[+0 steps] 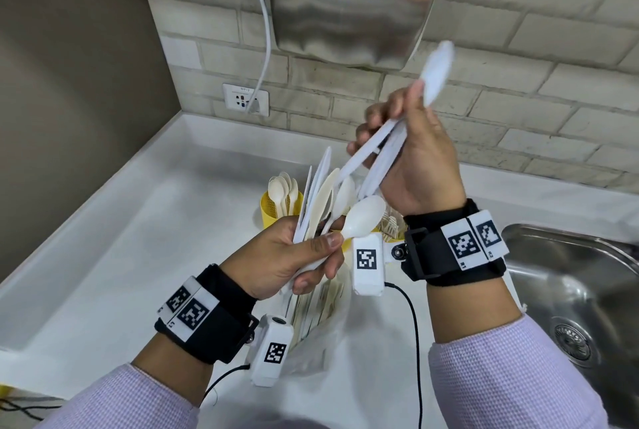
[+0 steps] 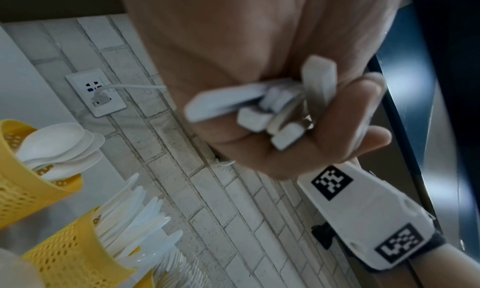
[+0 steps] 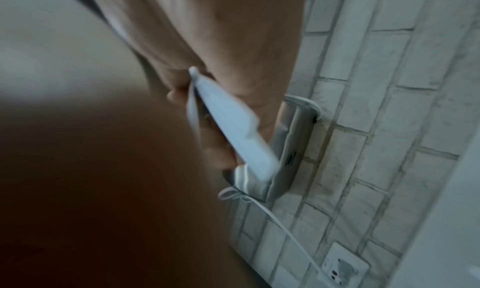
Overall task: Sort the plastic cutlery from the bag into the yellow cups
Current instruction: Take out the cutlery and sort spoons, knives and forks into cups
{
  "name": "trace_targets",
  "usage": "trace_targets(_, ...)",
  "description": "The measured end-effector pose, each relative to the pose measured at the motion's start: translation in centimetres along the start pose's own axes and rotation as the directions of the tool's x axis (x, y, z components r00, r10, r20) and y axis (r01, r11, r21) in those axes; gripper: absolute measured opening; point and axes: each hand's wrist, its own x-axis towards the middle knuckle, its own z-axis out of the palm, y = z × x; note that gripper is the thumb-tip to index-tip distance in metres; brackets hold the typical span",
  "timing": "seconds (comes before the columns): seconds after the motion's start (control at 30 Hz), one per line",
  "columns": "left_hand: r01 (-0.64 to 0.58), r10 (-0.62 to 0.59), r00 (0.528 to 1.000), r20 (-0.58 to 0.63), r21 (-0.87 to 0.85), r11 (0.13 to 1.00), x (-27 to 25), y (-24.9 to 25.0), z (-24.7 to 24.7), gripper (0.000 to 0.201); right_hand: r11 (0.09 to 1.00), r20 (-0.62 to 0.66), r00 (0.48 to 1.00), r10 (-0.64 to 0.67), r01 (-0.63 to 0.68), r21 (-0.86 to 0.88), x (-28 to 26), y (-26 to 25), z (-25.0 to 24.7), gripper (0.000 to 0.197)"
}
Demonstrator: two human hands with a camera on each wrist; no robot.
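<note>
A white counter (image 1: 103, 255) runs along a pale brick wall, where a steel hand dryer (image 1: 352, 3) hangs above a socket (image 1: 245, 99) with a white cable plugged in. A steel sink (image 1: 570, 290) is set into the counter at the right. Near the middle of the counter lies a clear plastic bag (image 1: 321, 335) with cutlery inside, below the hands. Behind it stand yellow perforated cups: the spoon cup (image 1: 273, 209) holds spoons, and in the left wrist view the knife cup (image 2: 70, 249) beside it holds knives. The left hand (image 1: 287, 255) has its fingers curled tight around a bunch of mixed cutlery (image 1: 325, 200), which fans upward. The right hand (image 1: 411, 159), raised above the cups, pinches a few white pieces (image 1: 387, 141) between thumb and fingers; one is a spoon (image 1: 437, 72) pointing up.
</note>
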Motion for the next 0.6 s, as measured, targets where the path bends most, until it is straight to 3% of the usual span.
trace_targets(0.1,0.005,-0.005,0.999,-0.033,-0.017,1.0,0.0,0.3,-0.2,0.028,0.972,-0.176,0.962,-0.21,0.224,0.066,-0.3,-1.8,0.8,0.046)
trace_targets(0.23,0.017,-0.008,0.985,-0.173,0.048,0.999,0.1,0.2,-0.4,0.012,0.928,-0.152,0.926,-0.345,0.312,-0.206,-0.9,-3.7,1.6,0.043)
trace_targets(0.4,0.071,0.057,0.924,-0.377,0.316,0.946,1.0,-0.7,-0.3,0.013,0.776,-0.013,0.959,-0.284,0.221,-0.591,-1.0,-2.8,0.8,0.026)
trace_targets(0.6,0.139,0.14,0.863,-0.486,0.494,0.858,1.1,-1.4,-1.0,0.019,0.567,0.027,0.994,-0.106,0.083,-0.819,-2.3,-0.3,0.6,0.019)
